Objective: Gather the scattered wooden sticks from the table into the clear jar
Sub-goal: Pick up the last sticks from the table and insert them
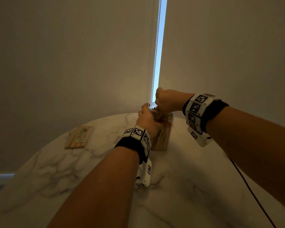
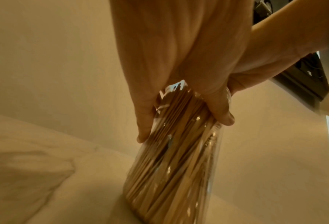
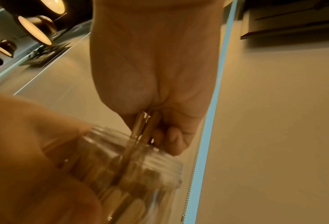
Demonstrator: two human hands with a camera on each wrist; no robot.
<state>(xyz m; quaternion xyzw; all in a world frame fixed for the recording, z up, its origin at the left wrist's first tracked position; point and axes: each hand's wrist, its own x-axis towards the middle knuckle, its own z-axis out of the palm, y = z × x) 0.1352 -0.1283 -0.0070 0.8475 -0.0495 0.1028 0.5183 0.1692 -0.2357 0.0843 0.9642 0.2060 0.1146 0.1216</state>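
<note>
Left hand (image 1: 146, 118): wrapped round the upper part of the clear jar (image 1: 162, 135), thumb on one side and fingers (image 2: 220, 109) on the other, forearm reaching in from the near left, wrist a little raised.
Right hand (image 1: 165, 100): closed over a few wooden sticks (image 3: 143, 128), held just above the jar mouth with knuckles up; the forearm comes in from the right, above the table.
Stick packet (image 1: 79, 137): flat on the table at the far left, well apart from the jar.
Clear jar: upright on the marble table (image 1: 179, 186) at its far middle, already packed with upright sticks (image 2: 171, 166); the pinched ones point down into the threaded rim (image 3: 159, 157).
Wrist bands: black, with white marker blocks on both arms.
Far side: pale blinds with a bright gap and a bead chain (image 1: 155, 55) above the jar.
Cable (image 1: 253, 195): dark, trailing over the near right of the table.
</note>
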